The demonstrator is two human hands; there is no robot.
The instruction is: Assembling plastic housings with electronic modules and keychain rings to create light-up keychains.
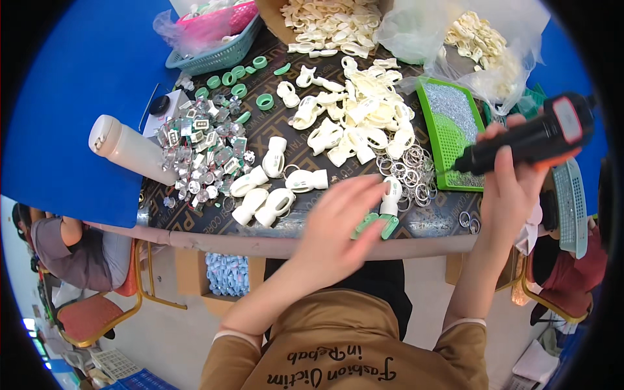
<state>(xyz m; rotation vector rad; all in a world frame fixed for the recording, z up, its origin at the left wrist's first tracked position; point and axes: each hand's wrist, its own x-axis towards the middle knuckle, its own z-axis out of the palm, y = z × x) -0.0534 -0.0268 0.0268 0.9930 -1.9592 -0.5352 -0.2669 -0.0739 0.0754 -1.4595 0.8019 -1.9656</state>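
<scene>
My right hand [510,188] is wrapped round a black and orange electric screwdriver [530,140]. Its bit points left, over the lower end of a green tray [429,136] that holds small silver screws [452,101]. Blurred by motion, my left hand [335,224] reaches across the table's front edge with fingers stretched and thumb apart. Just beside its fingertips stands a cream plastic casing [390,192] on a green piece [390,226]; whether the fingers touch it I cannot tell. Several assembled cream casings [276,205] lie left of that hand.
Metal key rings [416,172] and loose cream casing parts [364,107] are heaped mid-table. Clear and green electronic parts [205,156] pile up beside a white bottle [133,149]. Green rings [264,101], a blue basket [218,62] and a cardboard box [276,23] stand farther back.
</scene>
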